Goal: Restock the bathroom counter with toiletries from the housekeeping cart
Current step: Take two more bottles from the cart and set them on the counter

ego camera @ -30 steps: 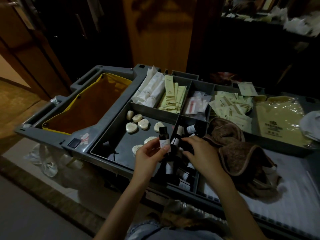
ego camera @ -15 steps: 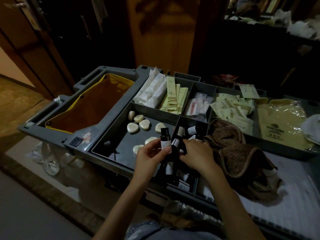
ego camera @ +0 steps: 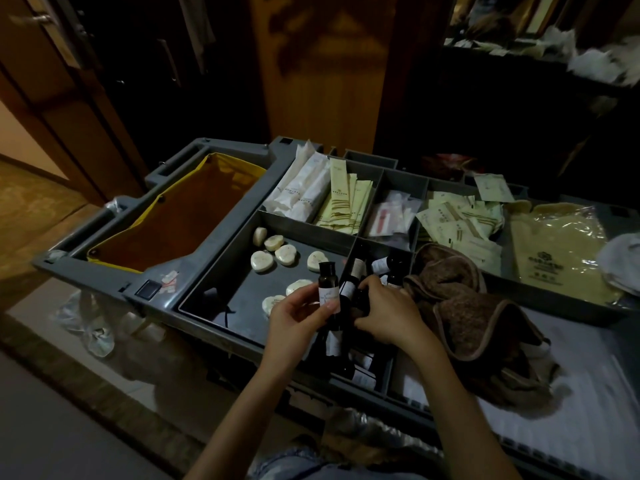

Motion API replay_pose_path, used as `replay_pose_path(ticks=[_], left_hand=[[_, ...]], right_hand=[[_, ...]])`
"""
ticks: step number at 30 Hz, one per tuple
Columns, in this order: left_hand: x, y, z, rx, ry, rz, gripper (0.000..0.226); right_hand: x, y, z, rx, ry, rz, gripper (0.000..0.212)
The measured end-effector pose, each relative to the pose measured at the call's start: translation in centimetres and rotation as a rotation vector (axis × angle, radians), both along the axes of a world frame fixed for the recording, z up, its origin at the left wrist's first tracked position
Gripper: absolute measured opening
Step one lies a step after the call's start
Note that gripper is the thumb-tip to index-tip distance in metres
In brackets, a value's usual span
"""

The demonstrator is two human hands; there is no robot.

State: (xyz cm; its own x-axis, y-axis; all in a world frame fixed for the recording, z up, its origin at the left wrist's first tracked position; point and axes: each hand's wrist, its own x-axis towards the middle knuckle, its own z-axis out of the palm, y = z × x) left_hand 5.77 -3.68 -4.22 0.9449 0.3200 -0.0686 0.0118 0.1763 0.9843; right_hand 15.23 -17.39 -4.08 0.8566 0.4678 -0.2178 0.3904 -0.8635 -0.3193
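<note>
Dark little bottle [ego camera: 328, 284] with a pale label stands upright in the left hand [ego camera: 298, 318], pinched between thumb and fingers [ego camera: 302, 296]. It is held above the grey cart [ego camera: 104, 268], over the wall between the tray [ego camera: 235, 299] and the bin [ego camera: 388, 375]. The right hand [ego camera: 389, 313] reaches into that bin, its fingers [ego camera: 373, 286] curled down among more bottles [ego camera: 382, 264]; whether they grip one, I cannot tell. Wrapped soaps [ego camera: 262, 262] lie scattered in the tray. A brown towel [ego camera: 460, 306] is heaped just beside the right hand.
</note>
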Motion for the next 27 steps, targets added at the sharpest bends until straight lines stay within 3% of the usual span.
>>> replay_pose_path(ticks=[15,18,21,27], left_hand=[[-0.1,0.1,-0.1,0.000,-0.004,-0.011,0.025],[-0.1,0.1,0.0,0.004,-0.001,-0.007,0.024],[-0.1,0.1,0.0,0.009,-0.002,0.000,0.024],[-0.2,0.0,0.5,-0.017,-0.005,-0.019,0.024]], right_hand=[[-0.7,-0.4,-0.4,0.327,0.028,-0.099,0.069],[-0.3,-0.4,-0.3,0.297,0.040,-0.096,0.069],[0.3,-0.2,0.1,0.257,0.080,-0.088,0.073],[0.8,-0.6,0.0,0.425,0.204,-0.144,0.073]])
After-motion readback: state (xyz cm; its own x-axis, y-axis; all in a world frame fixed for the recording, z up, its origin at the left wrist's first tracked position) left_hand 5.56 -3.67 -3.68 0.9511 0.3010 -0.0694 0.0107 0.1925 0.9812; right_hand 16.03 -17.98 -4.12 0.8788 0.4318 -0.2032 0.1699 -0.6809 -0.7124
